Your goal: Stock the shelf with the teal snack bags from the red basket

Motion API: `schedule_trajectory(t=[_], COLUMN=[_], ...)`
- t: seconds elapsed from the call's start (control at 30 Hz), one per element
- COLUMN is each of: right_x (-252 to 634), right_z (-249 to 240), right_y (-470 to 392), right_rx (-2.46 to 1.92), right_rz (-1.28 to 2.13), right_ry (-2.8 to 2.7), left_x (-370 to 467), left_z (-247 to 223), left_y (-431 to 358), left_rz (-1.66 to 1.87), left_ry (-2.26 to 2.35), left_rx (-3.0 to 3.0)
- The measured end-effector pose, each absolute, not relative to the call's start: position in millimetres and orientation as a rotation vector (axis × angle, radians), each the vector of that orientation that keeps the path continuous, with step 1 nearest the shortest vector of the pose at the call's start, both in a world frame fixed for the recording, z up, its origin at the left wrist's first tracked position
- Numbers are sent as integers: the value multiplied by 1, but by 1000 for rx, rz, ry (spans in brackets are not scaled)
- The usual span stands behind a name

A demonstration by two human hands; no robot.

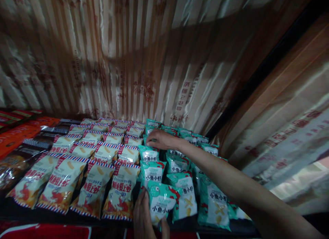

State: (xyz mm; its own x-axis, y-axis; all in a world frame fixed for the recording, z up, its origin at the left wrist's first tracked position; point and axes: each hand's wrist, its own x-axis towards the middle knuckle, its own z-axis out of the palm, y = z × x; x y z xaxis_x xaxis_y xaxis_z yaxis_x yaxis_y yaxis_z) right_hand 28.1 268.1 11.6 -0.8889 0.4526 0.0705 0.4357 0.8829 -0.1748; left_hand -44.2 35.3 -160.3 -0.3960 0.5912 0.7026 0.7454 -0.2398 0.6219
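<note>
"Left hand (144, 216), low at the front edge of the dark shelf (186, 225): doing what?"

"Grasping the front teal pack (161, 199), fingers curved along its left side, thumb across its lower right."

"And the right hand (161, 139)?"

"Reaching over the teal rows (178, 163) toward the back edge, fingers bent down close together; cannot tell whether gripping or merely touching."

"Any writing?"

"On teal, 'LLCRISP' above '小鱼小虾'. On striped-edge packs (119, 191) just left, red lettering ending '爱上虾'."

"Farther out?"

"Orange packs (25, 134) toward the shelf's left end; behind the back edge, pleated curtain (108, 71), printed characters mostly blurred."
</note>
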Motion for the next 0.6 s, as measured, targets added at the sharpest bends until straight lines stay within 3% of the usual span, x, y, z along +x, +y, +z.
schedule_trajectory(t=[0.6], right_x=[31], right_z=[3], right_y=[269], right_rx=[-816], right_rz=[274], right_ry=[-2976], left_x=[-46], left_z=[-161], left_y=[33], left_rz=[-1771], left_ry=[-1879], left_rx=[-1640])
